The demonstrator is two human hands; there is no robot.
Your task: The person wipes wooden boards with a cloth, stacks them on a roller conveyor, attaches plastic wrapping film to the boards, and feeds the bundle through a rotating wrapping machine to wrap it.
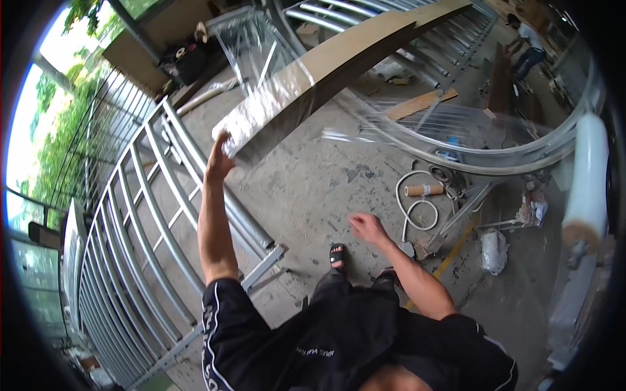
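Observation:
A long stack of brown boards (365, 49) stretches from the upper right toward me, its near end wrapped in clear plastic film (264, 107). My left hand (222, 159) reaches out to that wrapped end, fingers and thumb closed around its corner. My right hand (366, 227) hangs over the concrete floor in front of my body, apart from the boards. Its fingers are loosely curled, and I see nothing in them. To the right a large ring (456, 159) curves round, looking blurred, with a roll of clear film (587, 173) beside it.
Metal roller racks stand at left (147, 228) and at the top (430, 68). A loose wooden board (420, 104) lies beyond the ring. Below it are a pale hose (398, 202), a cardboard tube (424, 189) and a plastic-wrapped bundle (493, 251). Another person (527, 45) bends over boards at upper right.

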